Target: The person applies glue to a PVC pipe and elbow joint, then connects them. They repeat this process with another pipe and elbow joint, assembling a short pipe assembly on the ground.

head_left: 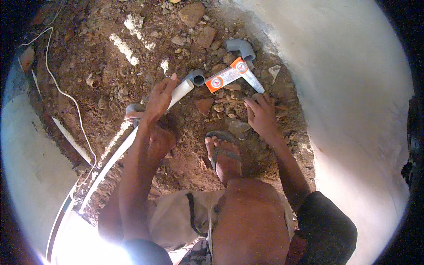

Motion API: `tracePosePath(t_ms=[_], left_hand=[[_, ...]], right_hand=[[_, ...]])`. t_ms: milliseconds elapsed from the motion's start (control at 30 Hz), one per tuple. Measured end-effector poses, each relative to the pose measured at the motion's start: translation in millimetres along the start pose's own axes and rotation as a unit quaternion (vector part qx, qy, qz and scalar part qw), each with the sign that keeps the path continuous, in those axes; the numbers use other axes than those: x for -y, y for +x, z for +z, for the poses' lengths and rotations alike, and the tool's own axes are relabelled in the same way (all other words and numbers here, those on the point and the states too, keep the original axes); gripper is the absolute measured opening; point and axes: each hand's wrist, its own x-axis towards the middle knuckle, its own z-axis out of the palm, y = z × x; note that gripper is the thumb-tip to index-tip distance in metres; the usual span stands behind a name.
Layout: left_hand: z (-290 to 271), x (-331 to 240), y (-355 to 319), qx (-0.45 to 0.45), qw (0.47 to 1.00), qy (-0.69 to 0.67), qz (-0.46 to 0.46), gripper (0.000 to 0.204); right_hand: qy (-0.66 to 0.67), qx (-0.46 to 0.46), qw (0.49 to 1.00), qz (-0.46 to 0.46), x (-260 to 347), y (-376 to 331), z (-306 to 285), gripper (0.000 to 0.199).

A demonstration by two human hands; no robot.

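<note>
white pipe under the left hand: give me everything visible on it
The white pipe is long, thin, round and looks like plastic. It lies slanted across the reddish dirt, from the bright lower-left corner up to the middle. The left hand grips it near its upper end, which meets a grey elbow fitting; whether it is seated inside cannot be told. The forearm hides part of its run.

The person's forearms are bare from the elbows down, with dark short sleeves [329, 221] ending at the upper arms. Light beige shorts [176, 216] cover the thighs and leave the knees bare. Each foot wears an open sandal [223, 152] with dark grey straps across the toes.
</note>
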Motion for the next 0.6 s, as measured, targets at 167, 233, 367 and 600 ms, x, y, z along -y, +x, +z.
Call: tracePosePath(t_ms=[167,233,367,600], left_hand=[[10,-25,-11,-0.066,0.998,-0.005,0.016,0.057],[12,-37,-15,-0.051,0.999,-0.015,-0.001,0.055],[23,-32,-14,-0.078,0.995,0.01,0.054,0.052],[10,-18,-10,-0.105,0.993,-0.029,0.04,0.043]], right_hand=[[0.045,-0.073,0.996,0.024,10,16,-11,0.022],[0.08,-0.091,0.989,0.086,2,25,-7,0.025],[0.064,-0.083,0.984,0.146,-20,54,1,0.033],[0.012,0.032,0.994,0.103,-28,77,-4,0.033]])
